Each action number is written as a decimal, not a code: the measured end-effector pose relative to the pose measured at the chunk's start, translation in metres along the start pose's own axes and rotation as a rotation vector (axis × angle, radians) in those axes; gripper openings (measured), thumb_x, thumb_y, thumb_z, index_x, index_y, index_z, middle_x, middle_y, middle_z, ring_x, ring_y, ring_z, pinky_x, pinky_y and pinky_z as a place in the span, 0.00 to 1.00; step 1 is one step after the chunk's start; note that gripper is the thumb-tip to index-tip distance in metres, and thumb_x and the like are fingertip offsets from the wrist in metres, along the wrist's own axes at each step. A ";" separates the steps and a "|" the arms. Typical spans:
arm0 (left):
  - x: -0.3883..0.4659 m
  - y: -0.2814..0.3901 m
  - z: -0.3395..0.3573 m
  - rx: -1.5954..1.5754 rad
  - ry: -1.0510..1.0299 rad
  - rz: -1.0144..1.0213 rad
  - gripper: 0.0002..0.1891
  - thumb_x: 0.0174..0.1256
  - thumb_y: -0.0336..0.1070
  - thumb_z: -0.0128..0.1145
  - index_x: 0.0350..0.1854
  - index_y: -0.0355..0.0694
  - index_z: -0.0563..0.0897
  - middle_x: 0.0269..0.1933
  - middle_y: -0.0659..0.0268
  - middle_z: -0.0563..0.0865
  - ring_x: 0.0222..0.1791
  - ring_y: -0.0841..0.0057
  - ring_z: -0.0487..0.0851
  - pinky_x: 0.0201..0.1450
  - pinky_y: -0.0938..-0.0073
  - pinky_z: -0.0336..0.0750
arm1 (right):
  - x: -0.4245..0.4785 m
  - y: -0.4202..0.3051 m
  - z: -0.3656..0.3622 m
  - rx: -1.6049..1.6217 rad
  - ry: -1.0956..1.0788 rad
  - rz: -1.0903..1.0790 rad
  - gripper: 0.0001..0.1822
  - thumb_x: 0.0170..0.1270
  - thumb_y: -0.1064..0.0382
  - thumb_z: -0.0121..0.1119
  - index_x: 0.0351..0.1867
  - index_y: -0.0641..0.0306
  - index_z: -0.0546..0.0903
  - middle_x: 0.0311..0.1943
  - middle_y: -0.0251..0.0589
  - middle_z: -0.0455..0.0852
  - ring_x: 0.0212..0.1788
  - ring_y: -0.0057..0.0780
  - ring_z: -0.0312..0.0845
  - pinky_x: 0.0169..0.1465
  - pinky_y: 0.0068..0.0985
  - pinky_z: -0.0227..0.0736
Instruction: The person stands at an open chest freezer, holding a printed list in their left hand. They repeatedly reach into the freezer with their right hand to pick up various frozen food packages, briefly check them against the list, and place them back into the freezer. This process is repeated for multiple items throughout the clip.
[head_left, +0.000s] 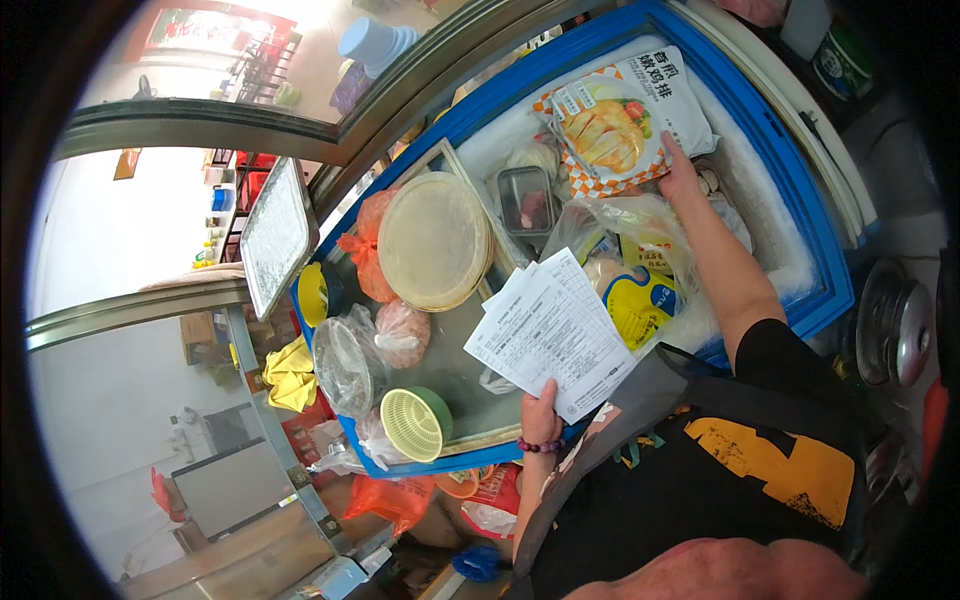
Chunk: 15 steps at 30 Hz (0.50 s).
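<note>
My left hand (541, 417), with a beaded bracelet at its wrist, holds a fanned stack of printed papers (551, 341) by the lower edge. The sheets are over the front part of a blue-rimmed chest freezer (814, 292). My right hand (679, 171) grips a plastic bag of frozen chicken chops (611, 124) by its near edge, thumb on top and fingers hidden below. The bag is over the frost-lined open half. Below it are a clear plastic bag (652, 214) holding yellow packages (637, 304) and a black tray of meat (526, 199).
On the freezer's glass lid (465, 382) are round stacked lids (435, 240), a red bag (367, 240), a bagged pinkish food (403, 334), a clear bowl (345, 360) and a green strainer basket (416, 424). A metal tray (277, 236) leans by the window frame (217, 124).
</note>
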<state>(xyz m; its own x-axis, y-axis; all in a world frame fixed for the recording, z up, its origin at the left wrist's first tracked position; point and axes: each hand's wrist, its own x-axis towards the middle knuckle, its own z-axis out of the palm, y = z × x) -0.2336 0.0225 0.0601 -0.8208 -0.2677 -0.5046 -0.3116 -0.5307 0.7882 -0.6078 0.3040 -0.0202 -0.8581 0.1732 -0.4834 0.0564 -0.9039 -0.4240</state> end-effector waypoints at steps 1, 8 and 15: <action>0.000 -0.001 -0.001 -0.006 -0.006 -0.005 0.17 0.63 0.25 0.51 0.55 0.28 0.71 0.54 0.57 0.78 0.52 0.69 0.76 0.57 0.69 0.69 | -0.003 0.001 0.002 -0.014 -0.011 0.000 0.26 0.53 0.66 0.66 0.54 0.64 0.71 0.52 0.42 0.77 0.53 0.37 0.73 0.56 0.35 0.70; 0.000 0.001 0.001 -0.080 -0.060 -0.005 0.18 0.63 0.25 0.50 0.56 0.28 0.70 0.55 0.57 0.77 0.53 0.69 0.76 0.58 0.69 0.68 | 0.000 0.000 -0.002 0.009 -0.050 -0.014 0.22 0.57 0.64 0.63 0.53 0.64 0.72 0.51 0.43 0.78 0.52 0.37 0.74 0.56 0.35 0.70; -0.001 0.000 0.002 -0.090 -0.036 0.015 0.19 0.63 0.25 0.49 0.57 0.30 0.68 0.56 0.56 0.76 0.53 0.67 0.76 0.58 0.66 0.69 | -0.020 -0.027 0.029 -0.125 -0.118 -0.106 0.21 0.59 0.65 0.59 0.52 0.70 0.72 0.49 0.45 0.79 0.50 0.36 0.76 0.51 0.33 0.73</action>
<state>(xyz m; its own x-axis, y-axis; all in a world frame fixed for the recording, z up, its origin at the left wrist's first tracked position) -0.2332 0.0246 0.0613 -0.8419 -0.2480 -0.4792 -0.2565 -0.5973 0.7599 -0.6067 0.3136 0.0228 -0.9160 0.2115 -0.3410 0.0190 -0.8260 -0.5634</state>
